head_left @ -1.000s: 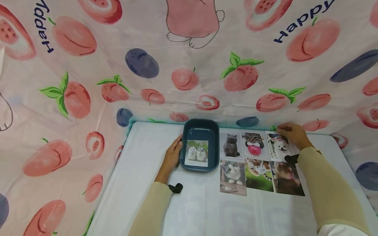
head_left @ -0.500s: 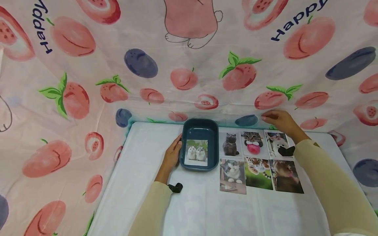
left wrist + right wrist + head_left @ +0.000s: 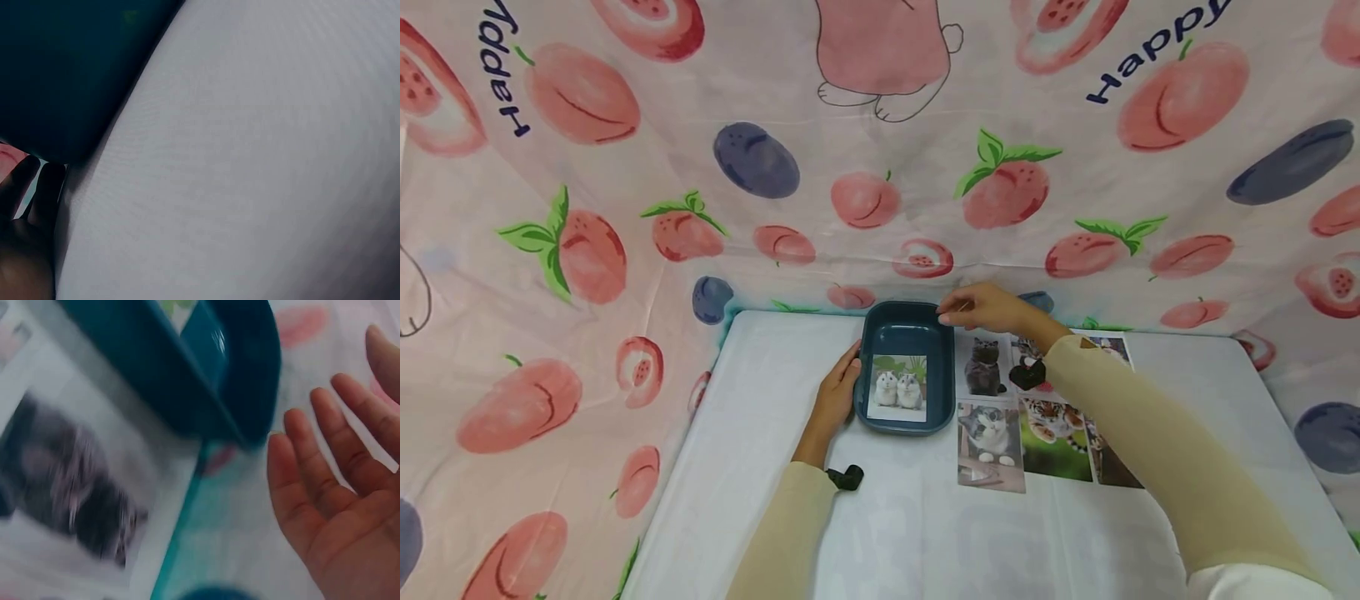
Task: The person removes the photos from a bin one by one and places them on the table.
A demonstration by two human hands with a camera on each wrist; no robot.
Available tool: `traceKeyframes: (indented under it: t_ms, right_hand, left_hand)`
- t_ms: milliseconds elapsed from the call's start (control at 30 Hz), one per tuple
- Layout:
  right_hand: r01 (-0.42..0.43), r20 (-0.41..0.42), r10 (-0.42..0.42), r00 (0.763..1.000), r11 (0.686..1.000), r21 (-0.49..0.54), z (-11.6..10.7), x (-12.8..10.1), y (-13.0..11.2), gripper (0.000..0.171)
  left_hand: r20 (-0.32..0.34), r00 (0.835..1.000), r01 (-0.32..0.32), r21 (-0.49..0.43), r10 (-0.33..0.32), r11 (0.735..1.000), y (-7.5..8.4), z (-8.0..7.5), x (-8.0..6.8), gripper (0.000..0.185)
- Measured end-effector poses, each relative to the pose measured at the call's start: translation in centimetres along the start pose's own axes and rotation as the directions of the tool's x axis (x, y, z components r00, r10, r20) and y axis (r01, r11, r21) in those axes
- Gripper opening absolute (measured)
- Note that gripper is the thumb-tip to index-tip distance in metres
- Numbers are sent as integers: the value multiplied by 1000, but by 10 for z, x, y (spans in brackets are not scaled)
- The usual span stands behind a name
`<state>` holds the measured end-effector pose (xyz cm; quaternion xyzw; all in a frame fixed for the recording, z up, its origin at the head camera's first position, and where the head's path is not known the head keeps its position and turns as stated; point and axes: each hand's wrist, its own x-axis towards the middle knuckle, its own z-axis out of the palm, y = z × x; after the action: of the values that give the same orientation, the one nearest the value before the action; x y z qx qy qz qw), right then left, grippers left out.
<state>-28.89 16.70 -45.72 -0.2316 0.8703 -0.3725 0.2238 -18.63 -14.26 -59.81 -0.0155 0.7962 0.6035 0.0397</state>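
Note:
A dark teal tray [image 3: 916, 340] stands on the white table, and a photo card of two white-and-grey small animals [image 3: 897, 392] lies inside it. My left hand [image 3: 835, 392] rests along the tray's left side; in the left wrist view its fingers [image 3: 47, 194] are extended at the tray's edge. My right hand [image 3: 992, 310] hovers near the tray's back right corner. Its fingers are loosely spread and hold nothing in the right wrist view. Below the right wrist lie photo cards: a dark grey cat [image 3: 983, 367], a grey-and-white cat [image 3: 991, 442] and a tiger cub [image 3: 1054, 446].
Other cards lie partly hidden under the right sleeve [image 3: 1120, 400], including a brown one [image 3: 1112, 467]. A fruit-print cloth [image 3: 865, 200] hangs behind the table's back edge. The white tabletop [image 3: 917, 525] extends toward the front.
My right hand has left the upper right dog card, risen, and swept left to the tray's back right corner. The left hand and the tray have stayed in place.

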Motion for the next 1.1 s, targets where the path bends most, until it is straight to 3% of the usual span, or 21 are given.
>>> traceKeyframes:
  t_ms: [233,433,667,900,1100]
  right_hand:
    - [-9,156,34,987,987,-159,38,39,-18,46]
    - [-67,244,119,963,975,-212,66,57,-28,57]
    - [-88,247,163,955,954,-288,82,66,-29,53]
    - [-186,233,244,941,952,-244,86,64,-28,39]
    - [-197,253,217,943,975,-103,86,57,-31,26]
  left_hand:
    - [1,1000,3,7,-3,1000,0,-1,0,44]
    - [8,1000,8,14,-8,1000,-1,-1,0,44]
    - [9,1000,7,11,-7,1000,-2,-1,1,45]
    - [16,1000,-1,15,1,1000,-2,-2,1,47]
    - [10,1000,-7,18,7,1000,-1,-2,2,47]
